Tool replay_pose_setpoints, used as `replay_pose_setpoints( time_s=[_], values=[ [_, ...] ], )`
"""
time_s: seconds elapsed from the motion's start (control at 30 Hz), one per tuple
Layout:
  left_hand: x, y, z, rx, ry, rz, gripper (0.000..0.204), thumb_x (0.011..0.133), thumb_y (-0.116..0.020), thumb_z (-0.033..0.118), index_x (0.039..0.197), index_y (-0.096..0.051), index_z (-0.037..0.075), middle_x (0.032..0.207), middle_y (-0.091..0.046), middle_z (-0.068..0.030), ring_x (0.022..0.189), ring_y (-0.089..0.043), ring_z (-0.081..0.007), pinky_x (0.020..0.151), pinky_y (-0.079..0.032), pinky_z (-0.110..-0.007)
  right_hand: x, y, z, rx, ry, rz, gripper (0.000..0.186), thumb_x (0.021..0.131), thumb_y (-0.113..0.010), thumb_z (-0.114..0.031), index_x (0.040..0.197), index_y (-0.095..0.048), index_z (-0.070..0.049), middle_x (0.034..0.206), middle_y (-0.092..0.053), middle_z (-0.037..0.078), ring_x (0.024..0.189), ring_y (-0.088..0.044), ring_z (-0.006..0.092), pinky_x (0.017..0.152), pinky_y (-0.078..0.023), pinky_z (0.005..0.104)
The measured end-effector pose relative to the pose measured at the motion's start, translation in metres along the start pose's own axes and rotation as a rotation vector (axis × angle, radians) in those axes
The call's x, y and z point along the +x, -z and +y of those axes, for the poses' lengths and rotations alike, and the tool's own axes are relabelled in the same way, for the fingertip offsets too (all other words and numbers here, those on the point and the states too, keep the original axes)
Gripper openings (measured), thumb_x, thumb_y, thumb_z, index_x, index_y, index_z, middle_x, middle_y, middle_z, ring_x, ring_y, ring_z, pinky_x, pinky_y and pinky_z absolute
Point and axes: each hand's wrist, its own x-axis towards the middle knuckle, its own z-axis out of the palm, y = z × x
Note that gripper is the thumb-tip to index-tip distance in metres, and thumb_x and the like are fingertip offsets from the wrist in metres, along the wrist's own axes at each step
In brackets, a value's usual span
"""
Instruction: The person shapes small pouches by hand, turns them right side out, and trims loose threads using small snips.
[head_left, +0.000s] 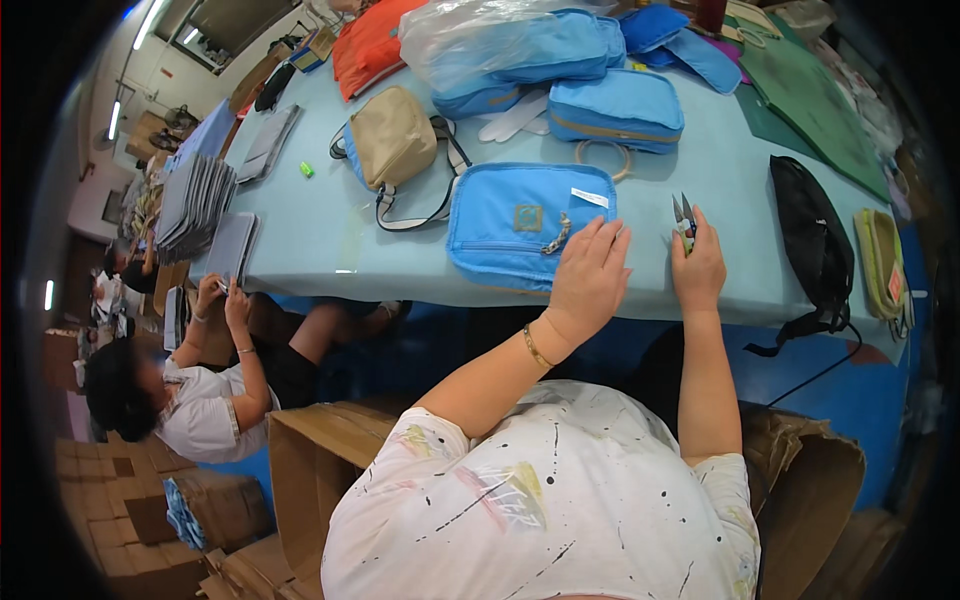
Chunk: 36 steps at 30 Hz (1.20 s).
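In front of me a blue zippered pouch [490, 205] lies flat on the table, with a small square patch, a white label [589, 197] near its upper right corner and a braided zipper pull [556, 236]. My left hand [590, 268] rests on the pouch's lower right part, fingers stretched out and palm down. To the right of the pouch, my right hand [700, 265] is closed around a pair of thread snips [684, 222]. Their pointed blades stick up past my fingers, slightly apart and touching nothing.
Behind the pouch lie another blue pouch [615, 108], a tan ring [620, 160] and a tan bag [390, 135] with a strap. A black bag [810, 235] and a yellow-green case [880, 262] lie rightward. Grey stacked pieces [195, 208] are leftward, near a seated person [205, 400]. Cardboard boxes [310, 480] flank me.
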Motion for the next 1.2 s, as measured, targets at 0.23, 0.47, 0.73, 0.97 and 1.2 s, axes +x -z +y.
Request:
replay_pose_setpoints(
  time_s=[0.23,0.47,0.73,0.97,1.2],
  values=[
    [-0.017,-0.001,-0.006,0.097,-0.109,-0.008,0.044,0.078,-0.065,0.007,0.121,-0.055,0.004,0.128,-0.052,-0.0147,0.12,-0.049,-0.0346,0.1,-0.04,-0.042,0.001,-0.002,0.001,-0.107,0.02,0.013,0.05,0.082,-0.063,-0.014,0.13,-0.049,-0.011,0.106,-0.057,0.008,0.096,-0.058,0.0253,0.077,-0.05,0.038],
    [-0.035,0.061,-0.059,0.078,0.152,0.169,0.03,0.079,-0.063,0.004,0.109,-0.06,0.004,0.111,-0.058,-0.0129,0.105,-0.055,-0.0328,0.093,-0.042,-0.041,0.003,0.005,-0.016,-0.203,0.222,0.196,0.042,0.08,-0.066,-0.018,0.121,-0.058,-0.012,0.108,-0.057,0.007,0.1,-0.055,0.0241,0.085,-0.041,0.0378],
    [-0.056,0.062,-0.096,0.249,0.154,0.045,0.029,0.088,-0.058,0.017,0.115,-0.062,0.006,0.124,-0.058,-0.0097,0.117,-0.051,-0.0341,0.1,-0.035,-0.043,-0.005,0.001,-0.124,0.022,0.334,-0.048,0.032,0.07,-0.075,-0.026,0.097,-0.067,-0.01,0.097,-0.059,0.002,0.099,-0.052,0.0205,0.086,-0.035,0.0377],
    [-0.062,0.054,-0.097,0.304,0.122,0.023,0.037,0.093,-0.051,0.029,0.122,-0.059,0.008,0.129,-0.056,-0.0091,0.122,-0.047,-0.0333,0.104,-0.03,-0.043,-0.009,-0.025,-0.137,0.12,0.506,-0.098,0.018,0.069,-0.074,-0.019,0.082,-0.065,-0.013,0.093,-0.061,-0.001,0.095,-0.055,0.0207,0.084,-0.036,0.0378],
    [-0.068,0.057,-0.107,0.303,0.136,0.003,0.039,0.094,-0.049,0.03,0.123,-0.058,0.007,0.13,-0.055,-0.0089,0.125,-0.045,-0.0332,0.106,-0.029,-0.043,0.001,0.014,-0.073,0.15,0.312,0.214,0.012,0.075,-0.07,-0.013,0.079,-0.059,-0.012,0.075,-0.06,0.001,0.077,-0.059,0.0206,0.079,-0.038,0.0355]
  ],
)
